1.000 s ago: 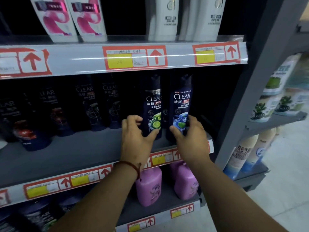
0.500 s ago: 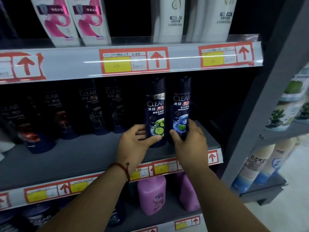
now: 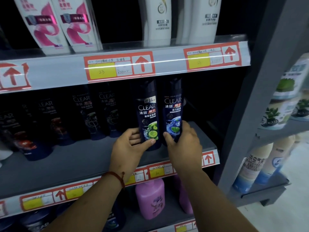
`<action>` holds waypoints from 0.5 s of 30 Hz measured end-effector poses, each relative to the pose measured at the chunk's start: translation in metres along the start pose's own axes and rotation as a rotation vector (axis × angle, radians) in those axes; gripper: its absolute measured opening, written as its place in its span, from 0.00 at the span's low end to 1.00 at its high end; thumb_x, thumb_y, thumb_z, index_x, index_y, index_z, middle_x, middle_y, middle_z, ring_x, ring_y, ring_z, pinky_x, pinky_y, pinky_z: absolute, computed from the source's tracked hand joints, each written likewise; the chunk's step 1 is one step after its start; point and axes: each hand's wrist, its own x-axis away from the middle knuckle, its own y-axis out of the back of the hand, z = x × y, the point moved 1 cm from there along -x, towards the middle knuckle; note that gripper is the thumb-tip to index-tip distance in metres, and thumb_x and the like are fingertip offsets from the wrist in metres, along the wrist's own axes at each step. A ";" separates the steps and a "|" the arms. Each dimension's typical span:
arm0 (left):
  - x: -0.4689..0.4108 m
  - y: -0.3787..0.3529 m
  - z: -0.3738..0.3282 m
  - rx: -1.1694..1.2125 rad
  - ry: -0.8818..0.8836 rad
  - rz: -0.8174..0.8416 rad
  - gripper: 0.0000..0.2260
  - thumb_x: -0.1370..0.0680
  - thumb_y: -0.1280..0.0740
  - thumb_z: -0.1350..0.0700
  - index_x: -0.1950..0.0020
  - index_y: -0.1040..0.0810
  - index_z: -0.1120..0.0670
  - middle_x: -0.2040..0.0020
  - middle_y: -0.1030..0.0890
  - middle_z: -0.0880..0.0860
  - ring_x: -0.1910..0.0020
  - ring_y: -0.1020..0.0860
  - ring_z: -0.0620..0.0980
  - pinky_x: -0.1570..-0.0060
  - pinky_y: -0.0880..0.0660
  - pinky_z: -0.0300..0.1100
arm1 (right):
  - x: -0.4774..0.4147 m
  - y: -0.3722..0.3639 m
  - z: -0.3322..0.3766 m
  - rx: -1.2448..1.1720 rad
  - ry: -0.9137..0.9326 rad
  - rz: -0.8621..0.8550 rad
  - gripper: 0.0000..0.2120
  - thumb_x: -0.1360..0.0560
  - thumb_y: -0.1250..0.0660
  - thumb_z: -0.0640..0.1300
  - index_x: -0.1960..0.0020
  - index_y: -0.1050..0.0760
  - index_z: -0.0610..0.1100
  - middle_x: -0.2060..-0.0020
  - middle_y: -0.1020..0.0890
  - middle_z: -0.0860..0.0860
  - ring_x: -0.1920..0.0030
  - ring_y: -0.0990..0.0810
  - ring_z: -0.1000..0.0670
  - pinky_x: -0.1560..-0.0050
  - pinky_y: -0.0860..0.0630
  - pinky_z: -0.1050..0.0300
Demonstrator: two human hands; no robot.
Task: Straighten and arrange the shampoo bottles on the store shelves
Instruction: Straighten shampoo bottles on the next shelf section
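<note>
Two dark blue Clear shampoo bottles stand upright side by side on the middle shelf [image 3: 83,163]. My left hand [image 3: 129,148] grips the base of the lime-label bottle [image 3: 148,114], thumb across its front. My right hand [image 3: 184,144] wraps the base of the blue-label bottle [image 3: 173,111]. The two bottles nearly touch. More dark Clear bottles [image 3: 85,113] stand further left and deeper on the same shelf, in shadow.
The top shelf holds pink-and-white bottles [image 3: 50,25] and white bottles [image 3: 158,20]. Pink bottles [image 3: 150,198] stand on the shelf below. A grey upright post [image 3: 254,114] bounds the shelf on the right, with other products [image 3: 284,104] on the neighbouring rack.
Both hands have slid the two bottles a little forward and together; the lime-label bottle now stands straighter and closer to the front. The camera moved nearer.
</note>
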 end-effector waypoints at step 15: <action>0.001 0.002 0.002 -0.007 -0.013 0.016 0.29 0.31 0.21 0.51 0.32 0.26 0.43 0.43 0.19 0.40 0.46 0.23 0.28 0.53 0.24 0.26 | 0.000 -0.002 0.002 -0.110 -0.007 0.064 0.30 0.24 0.32 0.55 0.26 0.37 0.47 0.37 0.25 0.50 0.40 0.24 0.48 0.41 0.23 0.48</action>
